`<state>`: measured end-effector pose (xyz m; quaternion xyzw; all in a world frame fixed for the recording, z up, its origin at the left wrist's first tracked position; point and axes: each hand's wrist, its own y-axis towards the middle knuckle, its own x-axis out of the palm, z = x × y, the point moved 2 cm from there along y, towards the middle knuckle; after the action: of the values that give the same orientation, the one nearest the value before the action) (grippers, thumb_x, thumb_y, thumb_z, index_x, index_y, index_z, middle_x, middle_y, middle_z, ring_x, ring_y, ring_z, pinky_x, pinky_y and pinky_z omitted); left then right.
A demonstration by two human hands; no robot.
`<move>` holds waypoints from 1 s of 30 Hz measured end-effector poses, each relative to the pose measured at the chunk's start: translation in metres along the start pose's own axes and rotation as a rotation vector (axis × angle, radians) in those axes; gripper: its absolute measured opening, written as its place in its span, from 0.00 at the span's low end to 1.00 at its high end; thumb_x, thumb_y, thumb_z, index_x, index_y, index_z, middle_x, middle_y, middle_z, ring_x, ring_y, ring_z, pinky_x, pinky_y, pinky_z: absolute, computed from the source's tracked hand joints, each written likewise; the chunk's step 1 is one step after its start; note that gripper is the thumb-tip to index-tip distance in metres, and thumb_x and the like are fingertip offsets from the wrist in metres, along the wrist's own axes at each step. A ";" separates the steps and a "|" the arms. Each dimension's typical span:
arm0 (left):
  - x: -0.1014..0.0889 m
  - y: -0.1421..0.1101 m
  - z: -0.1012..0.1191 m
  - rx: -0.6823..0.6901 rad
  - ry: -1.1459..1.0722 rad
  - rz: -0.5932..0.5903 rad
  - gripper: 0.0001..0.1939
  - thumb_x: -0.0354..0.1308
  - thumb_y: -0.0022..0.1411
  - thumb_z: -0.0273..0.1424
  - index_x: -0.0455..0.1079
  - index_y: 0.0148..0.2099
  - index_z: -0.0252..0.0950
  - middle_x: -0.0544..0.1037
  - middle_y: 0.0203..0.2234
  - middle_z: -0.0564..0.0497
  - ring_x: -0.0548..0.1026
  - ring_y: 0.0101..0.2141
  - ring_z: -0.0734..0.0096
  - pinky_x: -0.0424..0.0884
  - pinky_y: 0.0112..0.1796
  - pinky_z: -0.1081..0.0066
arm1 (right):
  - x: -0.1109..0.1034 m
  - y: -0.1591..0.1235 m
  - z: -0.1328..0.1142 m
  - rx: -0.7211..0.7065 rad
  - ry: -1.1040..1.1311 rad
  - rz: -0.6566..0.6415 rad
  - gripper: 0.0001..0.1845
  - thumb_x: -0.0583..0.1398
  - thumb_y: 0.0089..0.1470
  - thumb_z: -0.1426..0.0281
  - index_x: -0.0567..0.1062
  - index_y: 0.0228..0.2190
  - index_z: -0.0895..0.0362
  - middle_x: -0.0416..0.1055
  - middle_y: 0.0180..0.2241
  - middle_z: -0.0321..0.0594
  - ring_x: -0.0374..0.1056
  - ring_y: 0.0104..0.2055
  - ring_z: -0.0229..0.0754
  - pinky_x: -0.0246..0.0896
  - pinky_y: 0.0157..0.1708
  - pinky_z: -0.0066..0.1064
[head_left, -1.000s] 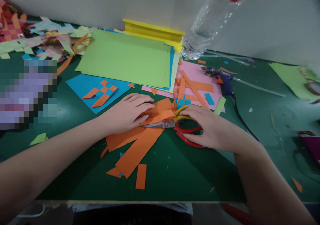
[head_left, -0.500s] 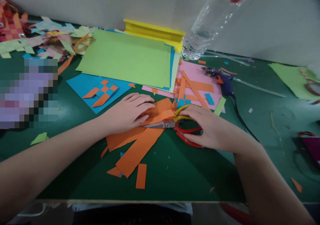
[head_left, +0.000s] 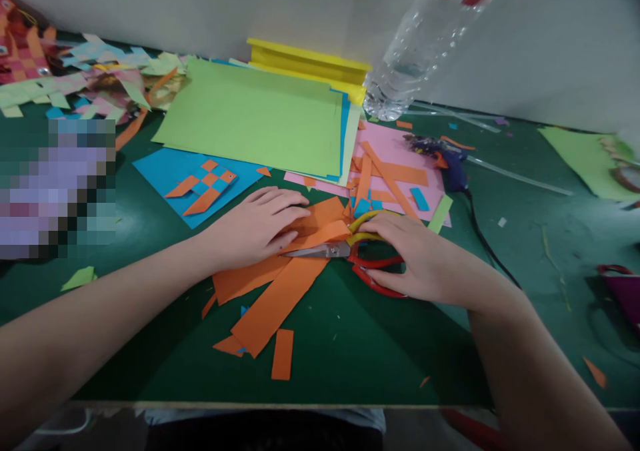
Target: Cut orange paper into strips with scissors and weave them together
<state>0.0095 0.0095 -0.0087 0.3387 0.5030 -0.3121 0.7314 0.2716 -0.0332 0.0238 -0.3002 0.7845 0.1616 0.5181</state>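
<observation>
My right hand (head_left: 425,257) is closed around the scissors (head_left: 377,254), which have red and yellow handles. Their blades point left over orange paper pieces, with the tips beside my left thumb. My left hand (head_left: 253,227) lies fairly flat on the orange paper (head_left: 320,214), fingers stretched out and pressing it down. Part of that paper is hidden under my palm. A wide orange strip (head_left: 280,307) slants toward me below the blades, near a small orange rectangle (head_left: 283,354). Left of my hands, a woven orange and blue paper fish (head_left: 207,184) rests on a blue sheet (head_left: 187,214).
Green sheets (head_left: 250,117) are stacked at the back, before a yellow folded piece (head_left: 310,64). A clear bottle (head_left: 415,51) stands by the wall. Right of it lie a glue gun (head_left: 453,164) and its cord. Pink paper (head_left: 380,147) holds scraps. Paper strips (head_left: 110,77) pile up back left.
</observation>
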 end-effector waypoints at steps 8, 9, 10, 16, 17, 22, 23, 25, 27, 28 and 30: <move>0.000 0.001 0.000 0.009 -0.004 0.007 0.16 0.48 0.71 0.31 0.65 0.57 0.33 0.68 0.58 0.43 0.65 0.58 0.58 0.60 0.59 0.56 | -0.001 -0.001 -0.001 0.012 -0.043 -0.021 0.20 0.60 0.57 0.58 0.70 0.48 0.54 0.72 0.51 0.47 0.68 0.54 0.53 0.65 0.51 0.48; 0.000 0.001 0.000 0.010 -0.003 0.008 0.16 0.47 0.71 0.31 0.65 0.57 0.33 0.68 0.58 0.43 0.65 0.58 0.57 0.60 0.59 0.56 | -0.001 -0.001 -0.001 0.011 -0.044 -0.024 0.20 0.60 0.57 0.58 0.70 0.48 0.54 0.72 0.51 0.48 0.68 0.54 0.54 0.65 0.51 0.48; 0.001 0.001 0.000 0.012 -0.002 0.009 0.16 0.47 0.71 0.31 0.65 0.57 0.33 0.68 0.58 0.43 0.65 0.58 0.57 0.61 0.59 0.56 | -0.001 -0.001 -0.001 0.010 -0.047 -0.027 0.20 0.60 0.57 0.58 0.70 0.48 0.54 0.72 0.51 0.48 0.67 0.54 0.54 0.64 0.52 0.48; 0.000 0.000 0.000 0.012 0.003 0.002 0.17 0.47 0.71 0.32 0.65 0.58 0.33 0.68 0.58 0.43 0.65 0.58 0.58 0.60 0.59 0.56 | -0.001 -0.001 -0.001 0.018 -0.074 -0.045 0.21 0.59 0.57 0.58 0.70 0.49 0.55 0.71 0.51 0.48 0.67 0.54 0.54 0.64 0.52 0.48; 0.000 0.000 0.000 0.011 0.003 0.004 0.17 0.47 0.71 0.32 0.65 0.58 0.33 0.68 0.58 0.43 0.65 0.58 0.58 0.60 0.59 0.56 | -0.001 -0.001 -0.001 0.018 -0.074 -0.048 0.20 0.60 0.57 0.58 0.70 0.49 0.55 0.72 0.51 0.48 0.67 0.53 0.53 0.64 0.52 0.47; 0.000 0.000 0.000 0.015 -0.002 0.010 0.16 0.48 0.71 0.31 0.65 0.57 0.33 0.68 0.58 0.43 0.65 0.58 0.58 0.60 0.59 0.57 | -0.002 -0.001 -0.002 0.012 -0.072 -0.048 0.20 0.59 0.58 0.59 0.70 0.48 0.56 0.72 0.51 0.47 0.68 0.52 0.52 0.64 0.52 0.46; 0.000 0.000 0.000 0.017 -0.002 0.011 0.16 0.47 0.71 0.31 0.65 0.57 0.33 0.68 0.58 0.43 0.65 0.58 0.57 0.60 0.59 0.57 | -0.002 -0.001 -0.002 0.009 -0.069 -0.046 0.19 0.59 0.58 0.59 0.70 0.48 0.56 0.72 0.50 0.47 0.68 0.52 0.52 0.64 0.52 0.46; 0.001 0.000 0.000 0.021 0.001 0.015 0.16 0.47 0.71 0.31 0.65 0.58 0.33 0.68 0.58 0.43 0.65 0.58 0.58 0.60 0.59 0.57 | -0.002 -0.001 -0.001 0.004 -0.065 -0.041 0.19 0.59 0.58 0.59 0.70 0.48 0.56 0.72 0.50 0.47 0.69 0.52 0.52 0.64 0.52 0.46; 0.001 0.000 0.000 0.020 0.002 0.015 0.16 0.47 0.71 0.31 0.65 0.58 0.33 0.68 0.58 0.43 0.65 0.58 0.57 0.60 0.59 0.57 | -0.001 0.000 -0.001 0.004 -0.067 -0.038 0.20 0.60 0.57 0.59 0.70 0.48 0.55 0.72 0.50 0.47 0.69 0.52 0.52 0.64 0.52 0.46; 0.001 0.000 0.000 0.019 0.002 0.012 0.16 0.47 0.71 0.31 0.65 0.58 0.33 0.68 0.58 0.43 0.65 0.58 0.57 0.60 0.59 0.56 | -0.001 0.000 -0.001 0.005 -0.072 -0.037 0.20 0.60 0.57 0.60 0.70 0.48 0.55 0.72 0.50 0.46 0.68 0.53 0.52 0.64 0.52 0.46; 0.000 -0.001 0.000 0.020 0.000 0.010 0.16 0.47 0.71 0.31 0.65 0.58 0.33 0.68 0.58 0.43 0.65 0.58 0.57 0.60 0.59 0.56 | -0.001 -0.001 -0.001 0.003 -0.078 -0.039 0.19 0.59 0.58 0.60 0.70 0.48 0.55 0.72 0.50 0.46 0.68 0.53 0.51 0.64 0.53 0.46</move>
<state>0.0088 0.0091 -0.0091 0.3484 0.4981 -0.3133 0.7296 0.2714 -0.0343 0.0250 -0.3082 0.7578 0.1620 0.5518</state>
